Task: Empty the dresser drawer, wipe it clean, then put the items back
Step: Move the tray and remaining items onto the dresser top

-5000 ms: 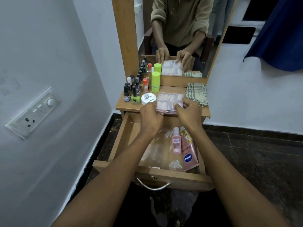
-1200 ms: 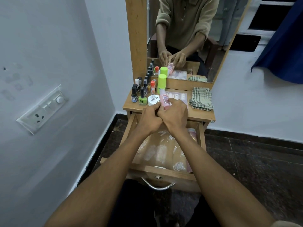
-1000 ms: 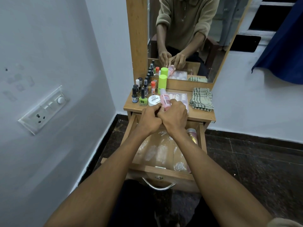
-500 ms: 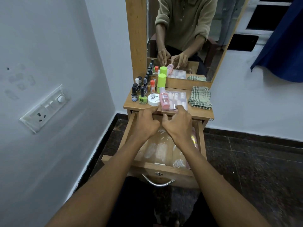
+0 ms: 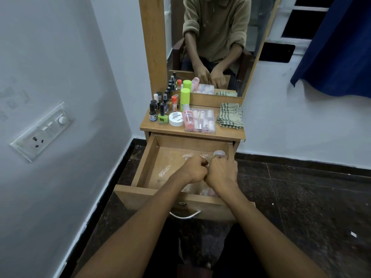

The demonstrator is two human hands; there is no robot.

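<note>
The wooden drawer (image 5: 144,167) is pulled out, with a clear plastic liner (image 5: 166,169) on its floor. Along its right side lies a pink tube (image 5: 219,153), only its cap and lower end showing. My right hand (image 5: 221,173) grips the tube from above. Touching it, my left hand (image 5: 193,170) has its fingers curled at the tube's left edge; its hold is mostly hidden. On the dresser top (image 5: 228,133), a pink bottle (image 5: 187,119) lies on a clear compartment box (image 5: 202,121).
Nail polish bottles (image 5: 158,111), a green tube (image 5: 184,98) and a white jar (image 5: 176,118) stand on the top at left. A folded checked cloth (image 5: 229,116) lies at right. A mirror (image 5: 210,43) rises behind, and a wall with a switch panel (image 5: 41,132) is close at left.
Both hands have left the pink bottle lying on the clear box and come down into the drawer, closing around the pink tube. The camera now looks further down.
</note>
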